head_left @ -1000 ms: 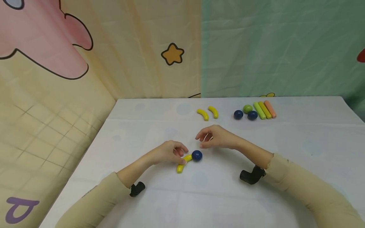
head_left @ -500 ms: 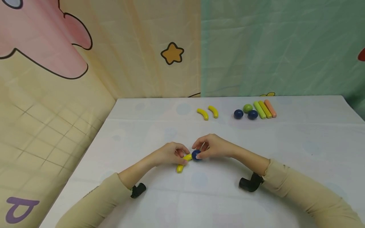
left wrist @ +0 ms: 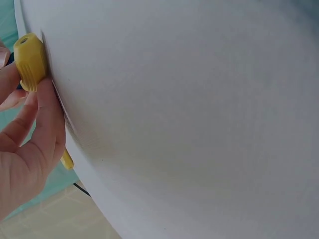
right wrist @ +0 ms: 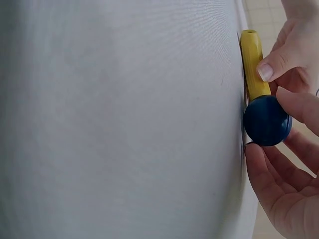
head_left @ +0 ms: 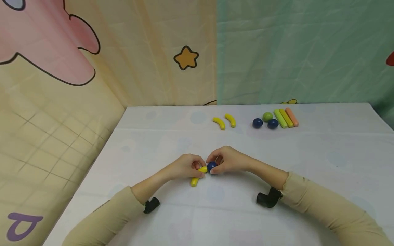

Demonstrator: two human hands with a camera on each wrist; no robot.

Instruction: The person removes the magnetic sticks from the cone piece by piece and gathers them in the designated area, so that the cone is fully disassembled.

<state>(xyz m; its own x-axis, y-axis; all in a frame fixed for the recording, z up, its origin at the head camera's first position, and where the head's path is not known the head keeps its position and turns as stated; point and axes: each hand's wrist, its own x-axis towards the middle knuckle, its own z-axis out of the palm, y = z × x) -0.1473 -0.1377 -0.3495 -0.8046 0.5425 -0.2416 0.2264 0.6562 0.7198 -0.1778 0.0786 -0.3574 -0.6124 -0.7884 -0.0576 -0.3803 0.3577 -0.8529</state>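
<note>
A yellow toy banana [head_left: 194,181] lies on the white tabletop, and my left hand [head_left: 185,166] pinches it between thumb and fingers near its middle. Right at its far end sits a dark blue ball [head_left: 211,166]. My right hand [head_left: 229,159] holds this ball, thumb on the near side and fingers behind. In the right wrist view the blue ball [right wrist: 267,121] meets the end of the toy banana [right wrist: 253,62]. The left wrist view shows the banana's near end [left wrist: 30,59] between the left thumb and fingers, with the ball mostly hidden behind.
Farther back lie two more yellow toy bananas [head_left: 219,123]. To their right are two blue balls [head_left: 257,123], a green ball [head_left: 267,117], and a row of green, yellow and orange sticks [head_left: 286,118]. A printed curtain [head_left: 172,82] hangs along the table's back edge.
My right hand has come down and toward the left, and its fingers have closed round the blue ball. The left hand has slid slightly right along the toy banana.
</note>
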